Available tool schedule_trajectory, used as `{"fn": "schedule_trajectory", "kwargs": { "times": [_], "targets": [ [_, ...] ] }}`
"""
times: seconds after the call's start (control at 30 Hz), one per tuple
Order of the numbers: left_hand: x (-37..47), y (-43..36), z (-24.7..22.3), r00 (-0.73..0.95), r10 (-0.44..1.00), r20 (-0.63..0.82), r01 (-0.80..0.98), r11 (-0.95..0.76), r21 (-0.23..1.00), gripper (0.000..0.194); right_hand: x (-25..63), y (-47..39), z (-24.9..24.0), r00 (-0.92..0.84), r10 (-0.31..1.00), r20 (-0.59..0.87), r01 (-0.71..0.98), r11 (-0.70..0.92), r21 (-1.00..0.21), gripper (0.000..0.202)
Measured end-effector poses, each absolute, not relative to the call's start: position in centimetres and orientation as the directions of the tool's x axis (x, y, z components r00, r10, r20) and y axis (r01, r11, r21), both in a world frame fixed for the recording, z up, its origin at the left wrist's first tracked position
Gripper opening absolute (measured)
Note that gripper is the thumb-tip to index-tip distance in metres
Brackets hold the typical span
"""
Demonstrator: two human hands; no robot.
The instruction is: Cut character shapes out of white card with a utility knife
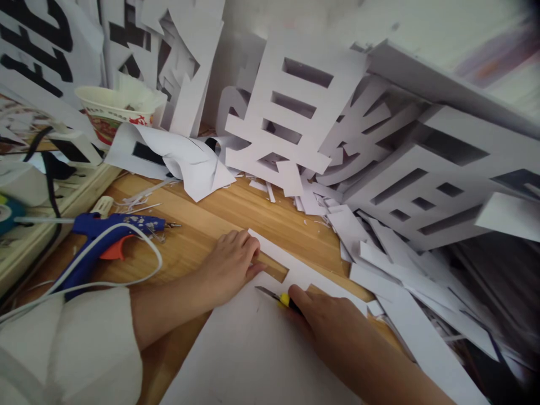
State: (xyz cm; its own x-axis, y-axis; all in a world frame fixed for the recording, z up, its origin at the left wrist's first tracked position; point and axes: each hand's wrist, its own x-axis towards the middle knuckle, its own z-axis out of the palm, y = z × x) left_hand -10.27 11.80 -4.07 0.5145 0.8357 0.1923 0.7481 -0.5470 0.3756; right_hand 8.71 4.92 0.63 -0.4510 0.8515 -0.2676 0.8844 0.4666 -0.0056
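My left sleeve (71, 349) is white, bottom left corner, forearm running up and right across the wooden table (202, 236). My right arm comes in from bottom right, angled up-left, w/ right hand (324, 315) closed round a knife (274, 295): fingers wrapped on the handle, only the yellow bit and the blade showing. Knife's long axis runs left-right, tilted a little; blade tip points left, lying on the white sheet (253, 349) just below its cut-out notch. Sheet lies flat btwn both arms, near edge out of frame. My left hand (232, 261) is flat, palm down, fingers together, pressing the sheet's upper left edge, fingertips right beside the notch; holds nothing, just bears down. Left of it, a blue glue gun (109, 233) on the table, nozzle pointing right, white cord (126, 264) looping round it. Right of the hands, loose white strips (392, 264) in a heap. Further back, crumpled paper (181, 157), then big white cut-out letters (287, 112) leaning upright. Far left, a noodle cup (113, 109).
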Motion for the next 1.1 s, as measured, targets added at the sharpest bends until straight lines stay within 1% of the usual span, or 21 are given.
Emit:
{"fn": "schedule_trajectory", "kwargs": {
  "times": [0.1,0.27,0.33,0.6,0.77,0.93,1.1],
  "targets": [
    [-10.3,11.8,-4.1,0.515,0.833,0.201,0.747,-0.551,0.372,0.018,8.9,4.7,0.4,-0.470,0.844,-0.260,0.871,0.491,0.017,0.012],
    [-10.2,11.6,-4.1,0.509,0.832,0.219,0.749,-0.554,0.364,0.015,8.8,4.9,0.0,-0.477,0.837,-0.268,0.837,0.526,0.150,0.011],
    [-10.1,11.6,-4.1,0.510,0.832,0.218,0.751,-0.554,0.360,0.014,8.6,5.1,0.0,-0.469,0.838,-0.278,0.832,0.525,0.180,0.013],
    [-9.8,11.5,-4.2,0.522,0.835,0.175,0.753,-0.548,0.364,0.010,7.7,5.3,1.4,-0.506,0.811,-0.294,0.791,0.572,0.218,0.015],
    [-9.7,11.5,-4.1,0.502,0.848,0.169,0.761,-0.526,0.380,0.009,7.3,5.5,2.0,-0.533,0.786,-0.312,0.765,0.605,0.219,0.016],
    [-9.9,11.7,-4.0,0.513,0.844,0.153,0.757,-0.529,0.384,0.012,7.1,5.6,2.2,-0.524,0.790,-0.319,0.767,0.600,0.227,0.016],
    [-10.1,11.9,-4.1,0.522,0.836,0.170,0.745,-0.544,0.386,0.011,7.0,5.8,2.7,-0.532,0.779,-0.332,0.763,0.611,0.211,0.014]
  ]
}}
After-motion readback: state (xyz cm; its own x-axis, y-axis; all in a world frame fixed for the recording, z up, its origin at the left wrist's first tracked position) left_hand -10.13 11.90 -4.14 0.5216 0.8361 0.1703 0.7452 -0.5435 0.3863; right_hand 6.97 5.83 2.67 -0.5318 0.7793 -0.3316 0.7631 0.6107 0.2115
